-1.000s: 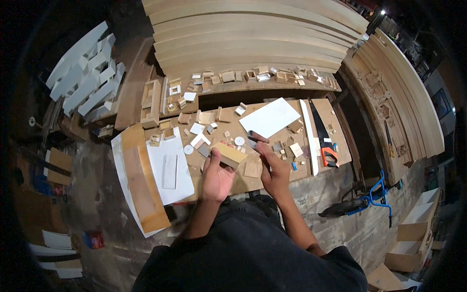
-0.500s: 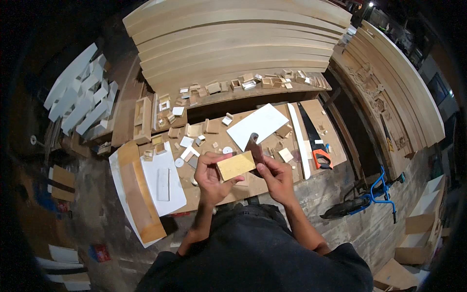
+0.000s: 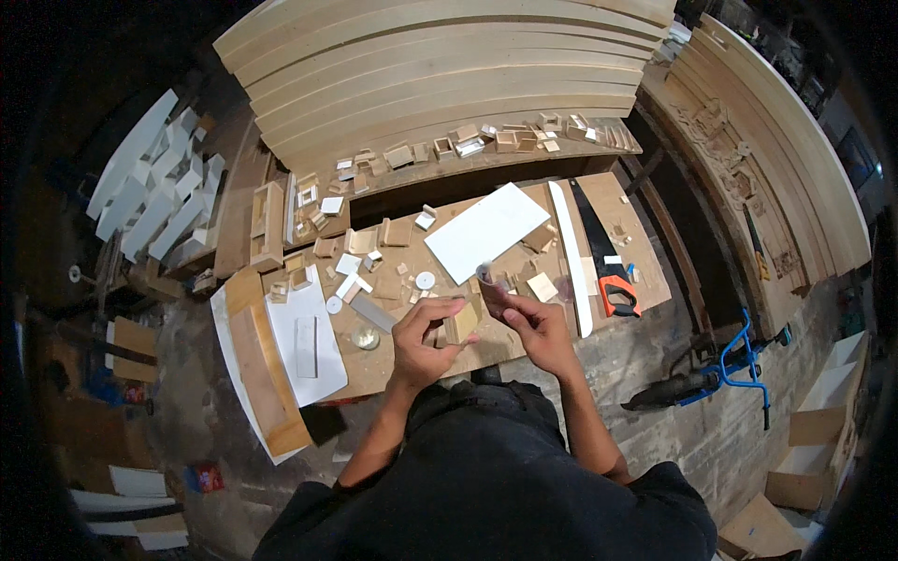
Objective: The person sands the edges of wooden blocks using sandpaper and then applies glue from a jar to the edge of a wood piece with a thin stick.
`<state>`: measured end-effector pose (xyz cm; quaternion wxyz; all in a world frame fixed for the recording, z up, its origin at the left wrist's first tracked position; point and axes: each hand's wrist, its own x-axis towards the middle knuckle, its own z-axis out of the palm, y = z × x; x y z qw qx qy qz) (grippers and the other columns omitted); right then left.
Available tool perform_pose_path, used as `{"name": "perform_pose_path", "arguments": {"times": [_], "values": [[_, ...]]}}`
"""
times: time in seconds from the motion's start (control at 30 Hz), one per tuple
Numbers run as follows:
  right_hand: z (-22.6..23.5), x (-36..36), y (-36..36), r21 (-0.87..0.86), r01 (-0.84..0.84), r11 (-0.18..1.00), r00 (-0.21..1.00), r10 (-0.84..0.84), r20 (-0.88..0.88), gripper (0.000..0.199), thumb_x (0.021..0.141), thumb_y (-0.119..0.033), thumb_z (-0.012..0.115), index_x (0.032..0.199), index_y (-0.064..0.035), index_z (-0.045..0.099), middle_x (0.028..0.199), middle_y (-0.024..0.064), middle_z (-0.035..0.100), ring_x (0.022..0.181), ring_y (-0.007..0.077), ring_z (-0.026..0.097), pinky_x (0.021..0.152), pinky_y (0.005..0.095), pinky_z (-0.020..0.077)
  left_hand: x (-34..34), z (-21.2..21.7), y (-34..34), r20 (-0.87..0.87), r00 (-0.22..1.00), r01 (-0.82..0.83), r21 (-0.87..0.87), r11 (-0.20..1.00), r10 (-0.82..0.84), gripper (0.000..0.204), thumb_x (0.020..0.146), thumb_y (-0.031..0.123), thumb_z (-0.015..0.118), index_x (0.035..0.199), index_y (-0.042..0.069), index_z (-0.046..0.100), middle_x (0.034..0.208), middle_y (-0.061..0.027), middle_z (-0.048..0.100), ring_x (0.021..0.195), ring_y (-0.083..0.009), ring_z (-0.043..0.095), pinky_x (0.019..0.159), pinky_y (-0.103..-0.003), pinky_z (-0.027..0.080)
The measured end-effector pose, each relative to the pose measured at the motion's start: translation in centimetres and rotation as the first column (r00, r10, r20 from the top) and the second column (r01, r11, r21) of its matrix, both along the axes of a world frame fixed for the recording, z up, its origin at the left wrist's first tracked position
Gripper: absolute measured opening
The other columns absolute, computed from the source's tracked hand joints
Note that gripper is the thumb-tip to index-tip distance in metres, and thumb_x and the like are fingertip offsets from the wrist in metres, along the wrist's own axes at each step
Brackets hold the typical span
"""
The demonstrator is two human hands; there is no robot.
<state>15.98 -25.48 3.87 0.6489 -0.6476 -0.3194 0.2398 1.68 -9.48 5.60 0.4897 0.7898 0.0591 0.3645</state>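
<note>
We hold a small wood block [image 3: 463, 324] in our left hand [image 3: 421, 341]. The thumb is on the near side and the other fingers bend around the far side, so they pinch it tight. The block is up in front of our tummy, over the near edge of the work table [image 3: 613, 199].

Our right hand [image 3: 545, 338] grips a brown curled sheet [image 3: 493, 294] between thumb and fingers. The sheet sticks up and rolls over at its top. It is just beside the block, and we cannot tell if the 2 touch.

Past our hands, we see a flat white board [image 3: 486, 231] lying on the table. To its right lie a long white strip [image 3: 571, 257] and a saw [image 3: 590, 220] with an orange and black handle. To its left there are 2 white discs [image 3: 426, 280] and lots of little wood bits. Near our left hand sits a round clear thing [image 3: 365, 338]. At the left end, a long brown board [image 3: 267, 360] lies next to a white sheet [image 3: 327, 369].
</note>
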Motion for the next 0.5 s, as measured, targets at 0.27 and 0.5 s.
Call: {"name": "perform_pose_path", "arguments": {"times": [0.27, 0.5], "values": [[0.8, 1.0, 0.3, -0.06, -0.023, 0.998, 0.973, 0.036, 0.228, 0.035, 0.096, 0.001, 0.057, 0.13, -0.0026, 0.066, 0.118, 0.0186, 0.073, 0.102, 0.0191, 0.072, 0.089, 0.0308, 0.0539, 2.5, -0.5, -1.3, -0.109, 0.991, -0.084, -0.044, 0.996, 0.078, 0.052, 0.068, 0.002, 0.089, 0.117, 0.0, 0.069, 0.114, -0.0149, 0.071, 0.104, -0.0239, 0.071, 0.085, -0.034, 0.06], [1.0, 3.9, -0.1, -0.099, -0.019, 0.995, 0.99, 0.032, 0.134, 0.032, 0.099, 0.001, 0.056, 0.13, 0.0054, 0.063, 0.123, 0.0163, 0.072, 0.11, 0.0183, 0.069, 0.095, 0.0293, 0.0518, 4.3, -2.4, -1.8, -0.111, 0.985, -0.126, 0.032, 0.991, 0.129, 0.053, 0.068, 0.003, 0.088, 0.118, 0.001, 0.069, 0.111, -0.0133, 0.073, 0.1, -0.0224, 0.073, 0.083, -0.033, 0.059]]}}
